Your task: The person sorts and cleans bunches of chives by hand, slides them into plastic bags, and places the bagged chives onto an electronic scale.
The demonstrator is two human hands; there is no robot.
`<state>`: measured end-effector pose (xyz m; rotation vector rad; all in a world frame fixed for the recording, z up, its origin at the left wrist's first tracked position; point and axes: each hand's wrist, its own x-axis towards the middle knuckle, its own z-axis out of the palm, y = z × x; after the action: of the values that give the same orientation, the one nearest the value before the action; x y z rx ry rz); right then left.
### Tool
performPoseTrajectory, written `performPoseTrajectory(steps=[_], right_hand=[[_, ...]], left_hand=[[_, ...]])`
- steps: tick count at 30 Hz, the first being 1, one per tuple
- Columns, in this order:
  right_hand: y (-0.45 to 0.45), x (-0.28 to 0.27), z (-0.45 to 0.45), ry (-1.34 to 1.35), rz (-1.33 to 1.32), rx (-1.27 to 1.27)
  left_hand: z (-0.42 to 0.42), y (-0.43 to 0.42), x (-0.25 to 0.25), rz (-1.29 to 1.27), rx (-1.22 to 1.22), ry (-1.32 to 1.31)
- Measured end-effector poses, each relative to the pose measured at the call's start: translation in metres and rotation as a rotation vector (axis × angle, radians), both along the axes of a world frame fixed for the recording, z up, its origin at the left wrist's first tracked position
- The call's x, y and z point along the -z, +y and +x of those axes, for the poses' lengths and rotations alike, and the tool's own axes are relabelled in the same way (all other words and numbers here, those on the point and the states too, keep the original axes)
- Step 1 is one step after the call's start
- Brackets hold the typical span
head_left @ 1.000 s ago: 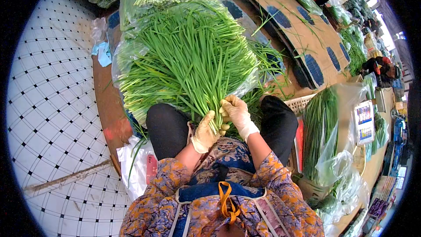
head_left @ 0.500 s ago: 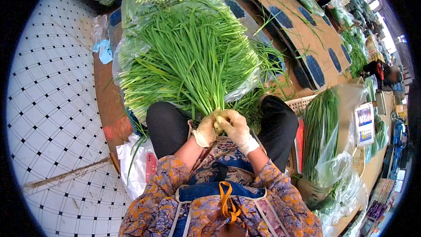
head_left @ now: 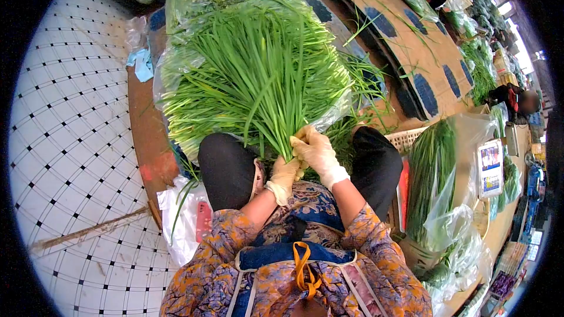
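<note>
A bunch of garlic chives (head_left: 276, 114) fans out away from me, its stem ends gathered between my knees. My left hand (head_left: 283, 177), in a pale glove, is closed around the lower stems. Just above it and to the right, my gloved right hand (head_left: 316, 149) is also closed, its fingers pinching at the right side of the same stems. Beyond the hands a large heap of garlic chives (head_left: 217, 53) lies on clear plastic, and the bunch's leaf tips overlap it.
A scale display (head_left: 490, 167) stands at the right beside bagged greens (head_left: 432, 170). A white plastic bag (head_left: 179, 217) and a red packet (head_left: 203, 220) lie by my left knee. Brown boards (head_left: 405, 35) extend at the upper right. Other people (head_left: 520, 103) are farther right.
My right hand has moved up along the stems, away from my body. My left hand has shifted slightly lower and still grips the bunch.
</note>
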<state>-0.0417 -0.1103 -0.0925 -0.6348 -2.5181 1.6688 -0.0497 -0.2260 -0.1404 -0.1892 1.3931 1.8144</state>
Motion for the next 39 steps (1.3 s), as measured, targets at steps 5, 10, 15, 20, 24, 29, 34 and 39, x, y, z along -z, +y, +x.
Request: performPoseTrajectory(steps=[5,10,15,20,24,29,34,39], right_hand=[[0.004,-0.008,-0.004,-0.245,-0.383,0.115],[0.004,-0.006,0.002,-0.173,-0.091,-0.014],[-0.001,-0.003,0.003,-0.001,0.186,-0.271],[0.008,0.000,0.008,0.007,0.008,0.084],[0.013,0.005,0.011,0.084,0.079,0.109],[0.000,-0.009,-0.015,-0.179,0.576,-0.138],[0.001,-0.011,-0.014,-0.080,0.510,-0.137],[-0.006,0.003,0.028,0.236,0.236,-0.219]], left_hand=[[-0.002,-0.017,0.000,0.296,0.050,-0.174],[0.002,-0.014,-0.008,0.459,0.024,-0.231],[0.003,-0.017,0.021,0.504,-0.022,-0.154],[-0.003,-0.013,-0.003,0.603,-0.092,-0.509],[-0.005,-0.015,-0.013,0.665,-0.018,-0.432],[-0.002,-0.011,-0.022,0.643,-0.160,-0.607],[-0.006,-0.015,-0.005,0.697,-0.114,-0.553],[-0.011,-0.005,0.008,0.564,-0.143,-0.627]])
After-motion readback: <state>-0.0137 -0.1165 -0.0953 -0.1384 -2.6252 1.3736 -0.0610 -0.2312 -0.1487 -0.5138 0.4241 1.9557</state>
